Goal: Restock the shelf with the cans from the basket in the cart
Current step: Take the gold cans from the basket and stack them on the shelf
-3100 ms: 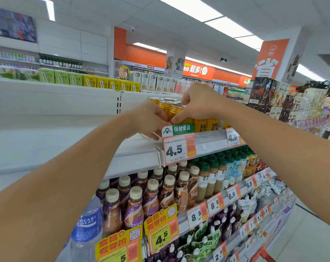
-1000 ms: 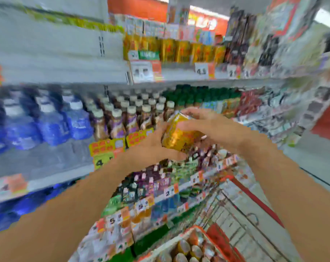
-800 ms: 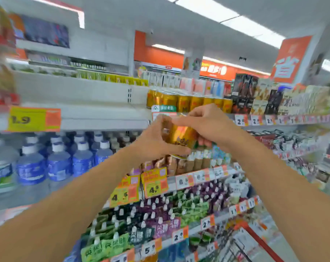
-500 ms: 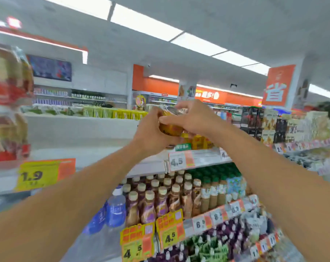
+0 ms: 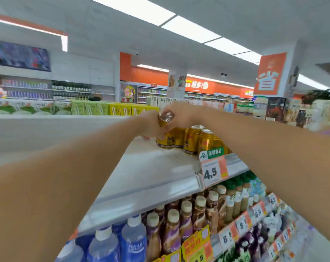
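Observation:
Both my hands hold one gold can (image 5: 166,137) at the back of the white top shelf (image 5: 156,173). My left hand (image 5: 151,123) grips its left side and my right hand (image 5: 181,114) curls over its silver top. The can's base looks to be on or just above the shelf board; I cannot tell which. It is at the left end of a row of gold cans (image 5: 200,140) standing on the shelf. The cart and its basket are out of view.
A 4.5 price tag (image 5: 213,171) hangs on the shelf's front edge. Below stand brown coffee bottles (image 5: 181,224) and blue water bottles (image 5: 122,244). The shelf board left of the cans is bare. Yellow and green cartons (image 5: 107,108) line the far side.
I carried the gold can up from chest height to the top shelf with both hands. It now sits low against the row of cans, and my view has tilted up.

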